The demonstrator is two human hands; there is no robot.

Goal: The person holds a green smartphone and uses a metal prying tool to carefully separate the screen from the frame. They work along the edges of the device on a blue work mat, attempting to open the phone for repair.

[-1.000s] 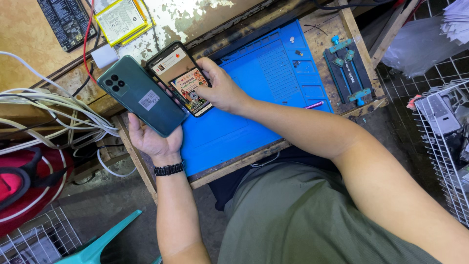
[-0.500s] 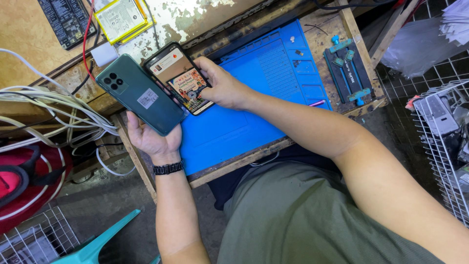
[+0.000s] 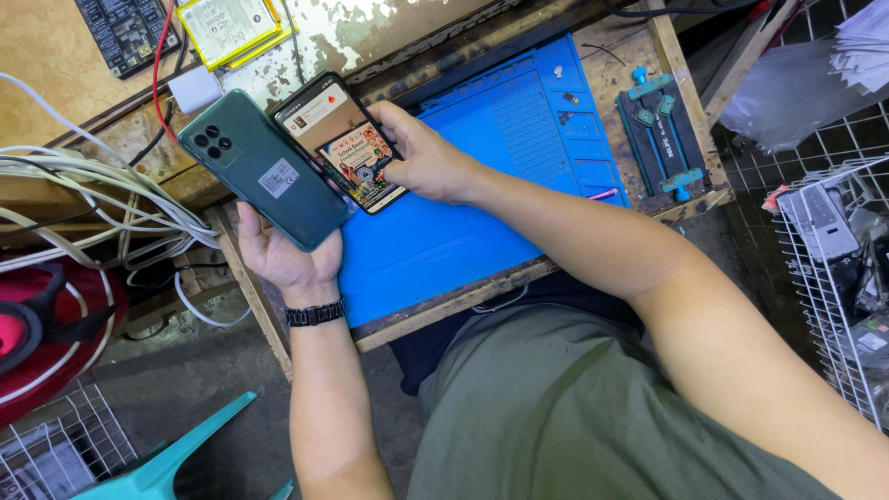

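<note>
My left hand [image 3: 282, 255] grips a green phone [image 3: 264, 171]; my right hand [image 3: 421, 162] clasps a lit phone [image 3: 347, 143] over the blue mat's [image 3: 444, 250] left edge.

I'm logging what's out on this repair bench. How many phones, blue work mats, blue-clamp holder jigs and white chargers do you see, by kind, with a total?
Phones: 2, a green phone back-up in the left hand and a lit-screen phone under the right hand
Blue work mats: 1
Holder jigs: 1
White chargers: 1
Total: 5

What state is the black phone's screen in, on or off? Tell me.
On: the black phone under the right hand shows a lit, colourful picture.
</note>
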